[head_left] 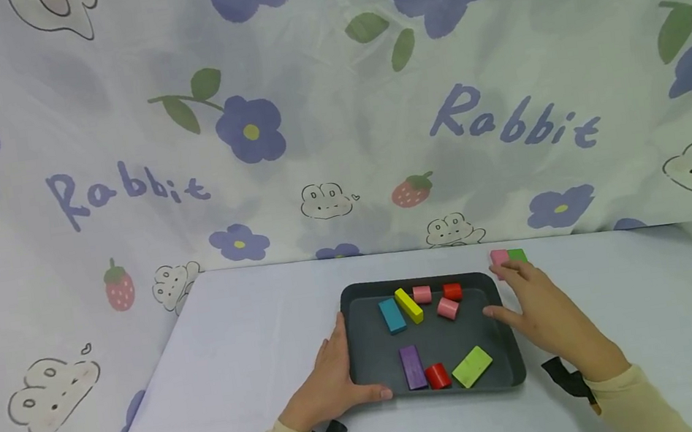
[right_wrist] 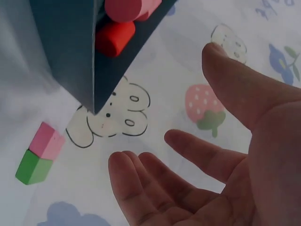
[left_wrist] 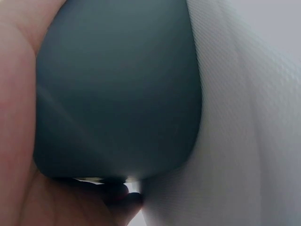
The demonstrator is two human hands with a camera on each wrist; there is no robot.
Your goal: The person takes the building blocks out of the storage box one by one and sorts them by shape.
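Note:
A dark grey tray (head_left: 373, 363) rests on the table with small coloured blocks in it. My left hand (head_left: 330, 386) lies around its near left corner, fingers straight along the left side and thumb stretched along the front edge. In the left wrist view, the tray's outer wall (left_wrist: 117, 94) stands close against the thumb and palm. My right hand (head_left: 544, 313) hovers by the tray's right side, fingers spread and holding nothing. Beyond its fingertips sit a pink block (right_wrist: 47, 140) and a green block (right_wrist: 35, 167), side by side on the table outside the tray.
Inside the tray lie a blue block (head_left: 392, 316), a yellow block (head_left: 409, 305), a purple block (head_left: 412, 367), a lime block (head_left: 472, 366), and several pink and red cylinders (head_left: 438, 376). A patterned cloth (head_left: 335, 136) hangs behind the white table (head_left: 256, 332).

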